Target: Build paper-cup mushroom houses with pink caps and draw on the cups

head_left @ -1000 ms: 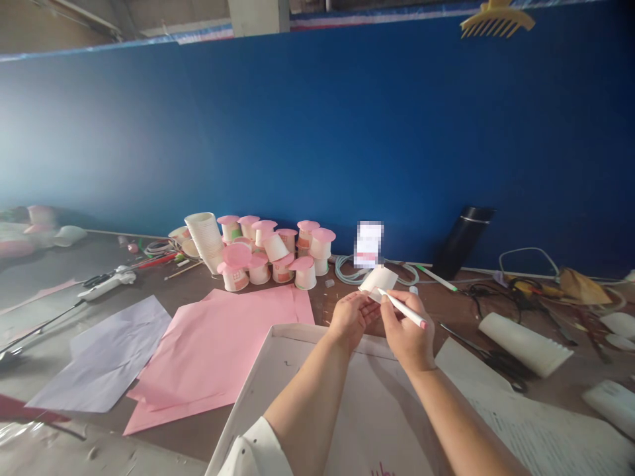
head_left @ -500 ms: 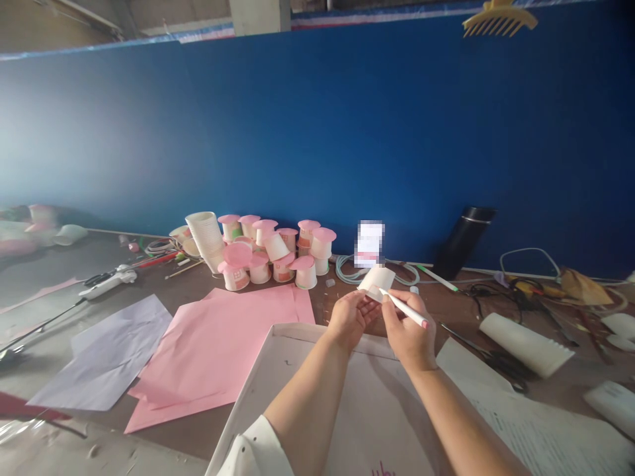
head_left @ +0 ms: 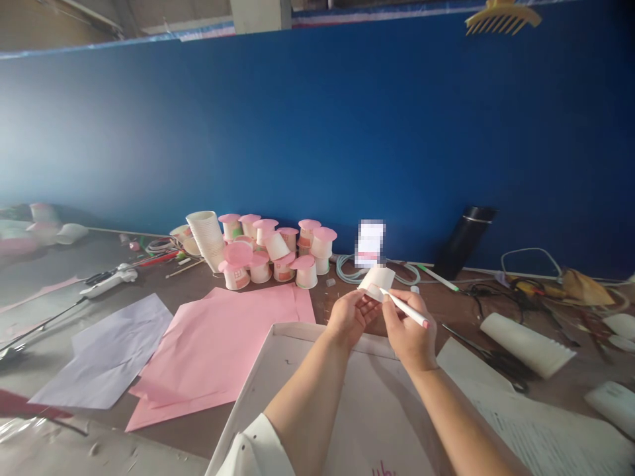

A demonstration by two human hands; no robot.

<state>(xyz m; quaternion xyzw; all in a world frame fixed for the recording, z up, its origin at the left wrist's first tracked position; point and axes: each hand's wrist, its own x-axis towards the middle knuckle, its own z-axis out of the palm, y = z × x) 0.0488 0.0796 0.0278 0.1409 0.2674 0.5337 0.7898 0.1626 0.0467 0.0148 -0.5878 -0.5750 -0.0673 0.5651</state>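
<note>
our left hand [head_left: 348, 318] grips the cup [head_left: 378, 280] while our right hand [head_left: 413, 336] pinches the pen [head_left: 407, 310]. we seem mid-drawing; the next stroke likely needs steadiness.

Cropped and masked

The left hand [head_left: 349, 317] covers part of the white cup [head_left: 378, 280]; whether the tip of the pen [head_left: 407, 309] touches it is unclear. Pixels mask the upright panel [head_left: 370, 242]. The top edge clips the yellow toothed object [head_left: 503, 12], the bottom edge the pink marks [head_left: 383, 471]. Print on the paper [head_left: 540, 426] is illegible.
</note>
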